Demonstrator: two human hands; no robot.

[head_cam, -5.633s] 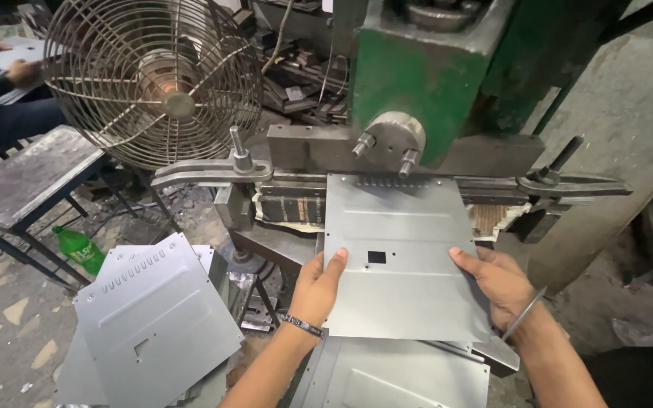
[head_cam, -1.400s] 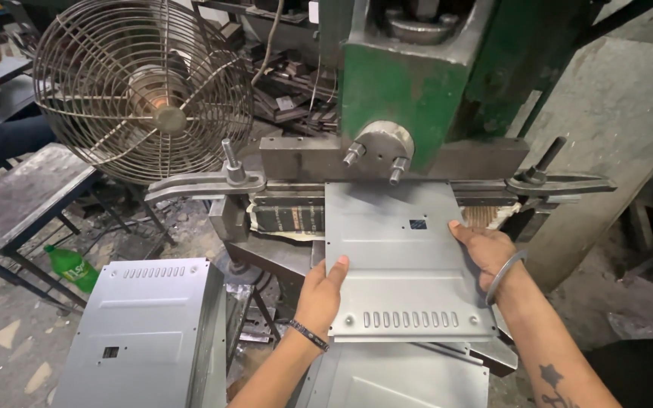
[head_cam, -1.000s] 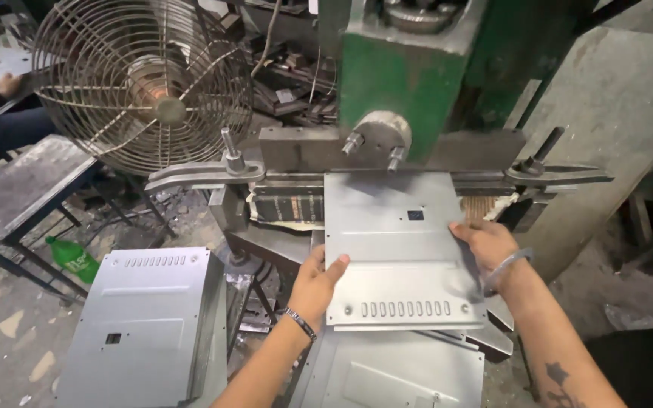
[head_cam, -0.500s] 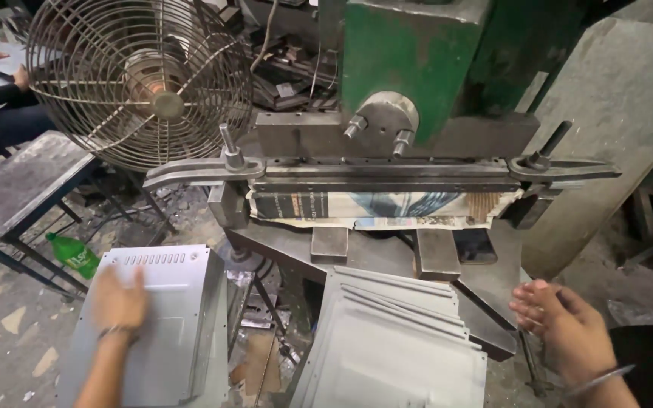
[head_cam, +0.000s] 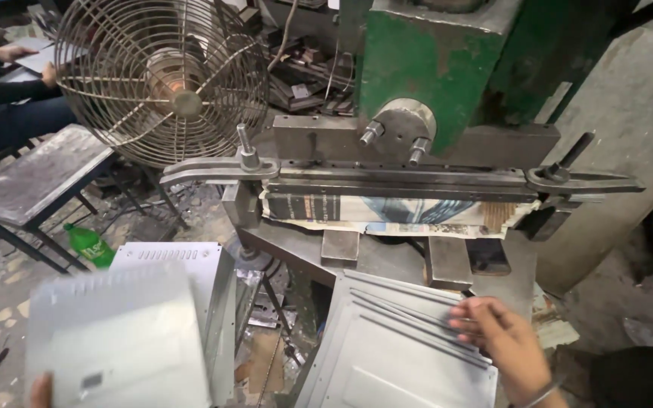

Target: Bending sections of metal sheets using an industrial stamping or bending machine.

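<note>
The left hand [head_cam: 39,391] shows only as a sliver at the bottom left edge, under a motion-blurred grey sheet-metal panel [head_cam: 119,340] with a small square cutout and a row of slots along its far edge; it seems to carry the panel, though the fingers are hidden and I cannot tell how the grip closes. This panel floats over a stack of like panels [head_cam: 190,264], flat, pale and louvred, standing just left of the press.

The right hand [head_cam: 496,340], at the near right, lies fingers spread and loose on the top edge of a second stack of ribbed panels [head_cam: 394,355] leaning near the press bed; the grip is released, merely touching the metal.

Farther off, the green press body [head_cam: 425,60] rises over a dark steel die bar [head_cam: 402,177] with bolts, padded below with printed paper [head_cam: 387,211]. A round wire-caged fan [head_cam: 164,79] stands far left, beside a worn metal stool [head_cam: 35,177] and a green plastic bottle [head_cam: 88,245] on the floor. Another person's dark sleeves [head_cam: 1,83] show at the far left edge.
</note>
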